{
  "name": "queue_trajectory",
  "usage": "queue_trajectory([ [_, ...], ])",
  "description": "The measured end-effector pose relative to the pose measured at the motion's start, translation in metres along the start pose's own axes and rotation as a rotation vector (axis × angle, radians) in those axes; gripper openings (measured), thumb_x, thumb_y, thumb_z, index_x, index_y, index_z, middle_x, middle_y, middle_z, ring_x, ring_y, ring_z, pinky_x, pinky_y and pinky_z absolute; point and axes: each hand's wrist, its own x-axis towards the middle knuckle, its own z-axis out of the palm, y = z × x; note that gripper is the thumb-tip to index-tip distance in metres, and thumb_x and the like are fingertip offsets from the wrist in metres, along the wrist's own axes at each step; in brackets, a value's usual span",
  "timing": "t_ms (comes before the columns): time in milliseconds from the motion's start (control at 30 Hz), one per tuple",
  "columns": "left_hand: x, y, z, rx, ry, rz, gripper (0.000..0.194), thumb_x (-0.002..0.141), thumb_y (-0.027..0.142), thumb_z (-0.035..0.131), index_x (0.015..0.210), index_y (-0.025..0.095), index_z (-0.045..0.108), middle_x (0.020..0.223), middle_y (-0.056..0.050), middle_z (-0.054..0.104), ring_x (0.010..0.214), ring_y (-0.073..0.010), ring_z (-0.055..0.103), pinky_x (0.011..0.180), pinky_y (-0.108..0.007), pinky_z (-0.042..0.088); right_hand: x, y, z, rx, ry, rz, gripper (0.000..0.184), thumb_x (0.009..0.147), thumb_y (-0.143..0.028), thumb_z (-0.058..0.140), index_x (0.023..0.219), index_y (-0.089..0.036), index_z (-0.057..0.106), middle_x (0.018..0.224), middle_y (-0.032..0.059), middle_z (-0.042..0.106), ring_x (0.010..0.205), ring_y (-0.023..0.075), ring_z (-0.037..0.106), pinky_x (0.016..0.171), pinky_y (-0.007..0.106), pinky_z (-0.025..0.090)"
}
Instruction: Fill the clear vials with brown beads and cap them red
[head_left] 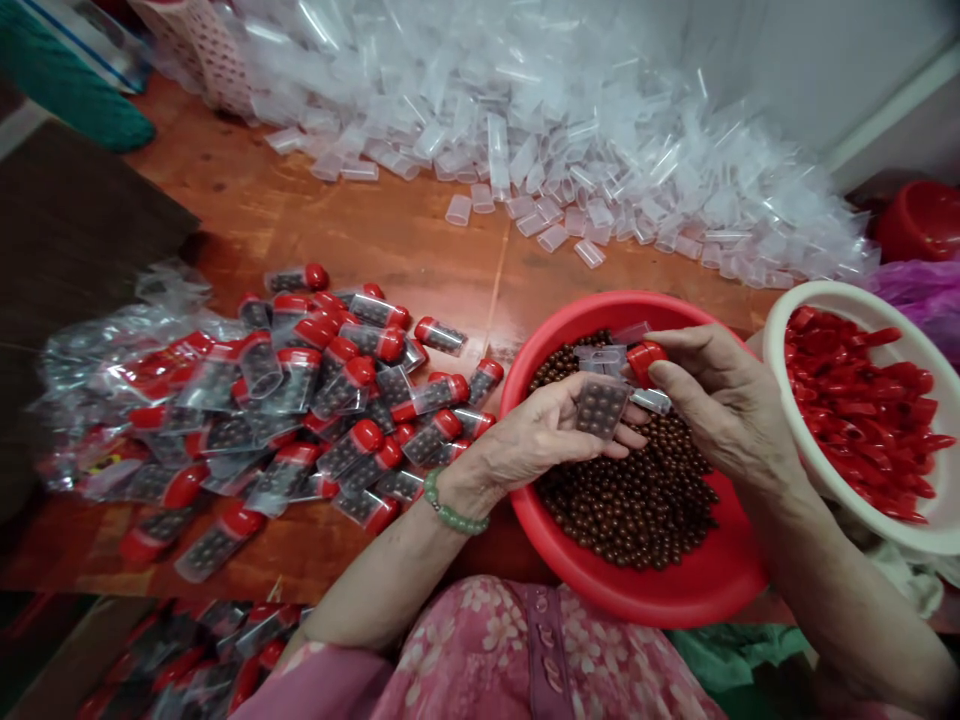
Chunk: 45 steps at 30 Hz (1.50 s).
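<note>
My left hand, with a green bead bracelet on its wrist, grips a clear plastic tube of brown beads above a red plastic basin. My right hand pinches a red cap close to the tube's upper end. Loose brown beads fill much of the basin beneath both hands. A small clear tube lies against my right fingers. To the right, a white bowl holds many red caps.
Capped bead tubes lie heaped on the orange wooden surface at left, with more at bottom left. Empty clear tubes form a large pile at the back. A pink basket, dark board, red bowl and purple bag stand around the edges.
</note>
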Motion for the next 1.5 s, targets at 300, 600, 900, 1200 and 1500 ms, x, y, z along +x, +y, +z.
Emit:
queue_trajectory([
  [300, -0.001, 0.001, -0.006, -0.121, -0.077, -0.058, 0.036, 0.076, 0.012, 0.08, 0.109, 0.014, 0.067, 0.108, -0.012, 0.076, 0.096, -0.0197, 0.075, 0.091, -0.03, 0.06, 0.003, 0.005, 0.007, -0.111, -0.05, -0.038, 0.019, 0.095, -0.035, 0.065, 0.109, -0.024, 0.071, 0.094, 0.002, 0.072, 0.084, 0.0147, 0.068, 0.081, 0.031, 0.057],
  [600, 0.001, 0.001, -0.004, -0.097, -0.033, -0.055, 0.035, 0.08, 0.017, 0.079, 0.112, 0.012, 0.066, 0.105, -0.01, 0.074, 0.093, -0.0163, 0.073, 0.089, -0.027, 0.057, 0.008, 0.003, 0.012, 0.029, 0.043, -0.037, 0.014, 0.094, -0.033, 0.066, 0.102, -0.023, 0.071, 0.093, 0.0006, 0.074, 0.081, 0.0132, 0.07, 0.076, 0.027, 0.058],
  [900, 0.005, -0.009, -0.007, 0.091, 0.002, 0.032, 0.032, 0.083, 0.034, 0.079, 0.102, 0.012, 0.066, 0.093, -0.005, 0.069, 0.082, -0.0112, 0.067, 0.079, -0.023, 0.055, 0.004, 0.001, 0.014, -0.249, -0.047, -0.206, 0.014, 0.094, -0.024, 0.064, 0.105, -0.021, 0.072, 0.082, 0.0006, 0.073, 0.071, 0.0127, 0.069, 0.068, 0.025, 0.056],
  [1200, 0.004, -0.003, -0.006, 0.424, 0.081, 0.014, 0.029, 0.089, 0.04, 0.067, 0.099, 0.013, 0.063, 0.088, -0.004, 0.065, 0.079, -0.0132, 0.063, 0.076, -0.027, 0.053, 0.007, 0.009, 0.009, -0.413, -0.13, -0.481, 0.014, 0.094, -0.018, 0.064, 0.107, -0.018, 0.069, 0.098, 0.0072, 0.077, 0.09, 0.0174, 0.073, 0.082, 0.03, 0.06],
  [1500, 0.003, -0.007, -0.019, 0.619, 0.333, -0.044, 0.021, 0.085, 0.038, 0.072, 0.103, 0.028, 0.068, 0.107, 0.001, 0.074, 0.092, -0.0188, 0.068, 0.072, -0.024, 0.06, 0.01, 0.012, 0.021, -0.788, -0.212, -0.419, 0.027, 0.097, -0.023, 0.054, 0.114, -0.025, 0.074, 0.125, -0.0082, 0.074, 0.115, 0.0088, 0.067, 0.107, 0.019, 0.048],
])
